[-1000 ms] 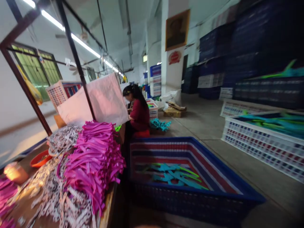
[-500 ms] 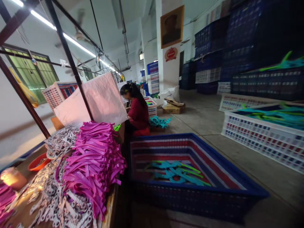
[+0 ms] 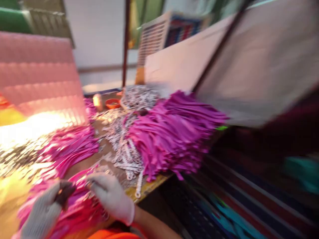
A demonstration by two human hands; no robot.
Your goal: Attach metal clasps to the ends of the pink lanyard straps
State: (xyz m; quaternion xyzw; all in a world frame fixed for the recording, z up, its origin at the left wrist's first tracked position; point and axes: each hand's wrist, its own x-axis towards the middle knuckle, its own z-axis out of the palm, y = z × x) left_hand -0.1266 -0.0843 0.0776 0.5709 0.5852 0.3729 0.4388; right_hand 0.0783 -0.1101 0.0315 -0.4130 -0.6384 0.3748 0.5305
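My left hand (image 3: 46, 207), in a pale knitted glove with dark fingertips, is low at the left over magenta strips (image 3: 72, 212). Its fingers are closed in a pinch, and blur hides what is in them. Just to the right, my white-gloved right hand (image 3: 112, 196) also pinches, fingertips close to those of the left; anything held there is too small to make out. Beyond them lies a big heap of magenta strips (image 3: 171, 132) on the table. Pale grey, ring-ended pieces (image 3: 127, 156) are spread beside that heap, with more piled behind.
A striped crate (image 3: 249, 189) with turquoise strips is below the table's right edge. An orange bowl (image 3: 112, 103) sits farther back. A white sheet (image 3: 179, 66) and dark post (image 3: 219, 49) rise behind the heap. Bright light falls at left on a pink corrugated panel (image 3: 40, 73).
My view has swung left and down, from the aisle and crates to the table. Both my hands have come into view. The picture is blurred by the turn.
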